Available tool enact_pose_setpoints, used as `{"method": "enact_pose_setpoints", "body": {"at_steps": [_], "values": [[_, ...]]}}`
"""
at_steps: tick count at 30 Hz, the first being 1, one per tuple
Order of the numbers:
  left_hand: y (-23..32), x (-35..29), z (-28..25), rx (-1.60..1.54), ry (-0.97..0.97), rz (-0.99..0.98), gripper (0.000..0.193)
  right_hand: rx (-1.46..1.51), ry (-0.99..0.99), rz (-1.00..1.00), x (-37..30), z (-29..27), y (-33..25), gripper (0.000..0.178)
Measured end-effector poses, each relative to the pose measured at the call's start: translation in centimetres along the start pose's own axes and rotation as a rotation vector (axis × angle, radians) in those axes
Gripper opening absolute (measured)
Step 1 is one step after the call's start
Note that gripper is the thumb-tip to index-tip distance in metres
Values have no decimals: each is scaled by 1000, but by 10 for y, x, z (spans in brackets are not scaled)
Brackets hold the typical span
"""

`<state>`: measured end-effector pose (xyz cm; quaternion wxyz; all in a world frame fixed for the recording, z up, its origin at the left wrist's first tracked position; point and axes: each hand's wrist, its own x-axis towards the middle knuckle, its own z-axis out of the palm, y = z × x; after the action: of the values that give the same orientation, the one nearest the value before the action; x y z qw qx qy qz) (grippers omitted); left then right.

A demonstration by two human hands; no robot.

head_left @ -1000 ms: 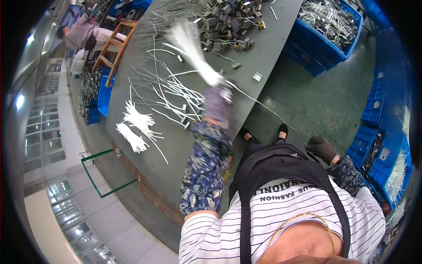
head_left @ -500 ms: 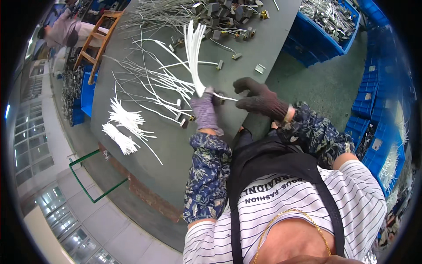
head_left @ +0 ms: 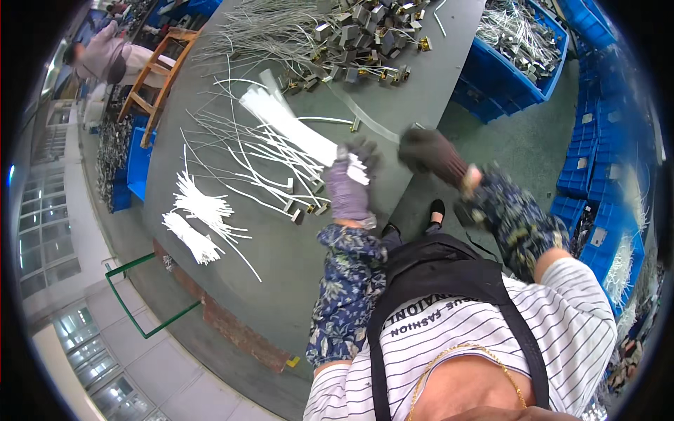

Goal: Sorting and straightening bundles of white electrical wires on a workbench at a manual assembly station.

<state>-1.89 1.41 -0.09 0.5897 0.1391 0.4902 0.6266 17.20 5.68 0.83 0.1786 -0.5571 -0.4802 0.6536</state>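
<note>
My left hand (head_left: 349, 188), in a grey-purple knit glove, is closed around a bundle of thin white tubes (head_left: 291, 128). The bundle's near ends stick out past the fingers and its far end fans out, blurred, over the table. To the right, my right hand (head_left: 430, 153) wears a dark brown glove and is smeared by motion. Its fingers look closed on one end of a pale strand (head_left: 366, 121), which runs up-left toward a pile of grey blocks with wires (head_left: 358, 31). Just left of the bundle, several loose white-sleeved wires (head_left: 246, 158) with small metal ends lie on the table.
Two white tube bundles (head_left: 200, 200) lie at the left of the grey table (head_left: 246, 302). A blue crate (head_left: 491, 81) full of wired parts stands beyond its right edge, with stacked blue crates (head_left: 586, 151) farther right. A wooden ladder-like frame (head_left: 158, 77) and another person (head_left: 105, 56) are at far left.
The tube bundle has tipped over to the left in my left hand, which has moved slightly right and down. My right hand has moved right, its fingers closing, and a blurred strand now trails from it.
</note>
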Motion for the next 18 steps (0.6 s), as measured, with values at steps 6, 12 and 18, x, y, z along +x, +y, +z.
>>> {"method": "enact_pose_setpoints", "body": {"at_steps": [6, 12, 18], "values": [[-17, -4, 59, -58, 40, -166, 35, -684, -113, -631, -148, -63, 169, 21], [12, 43, 25, 161, 149, 265, 34, 81, 230, 596, -231, -109, 232, 22], [68, 45, 39, -12, 84, 269, 26, 41, 191, 426, -223, -115, 230, 21]]}}
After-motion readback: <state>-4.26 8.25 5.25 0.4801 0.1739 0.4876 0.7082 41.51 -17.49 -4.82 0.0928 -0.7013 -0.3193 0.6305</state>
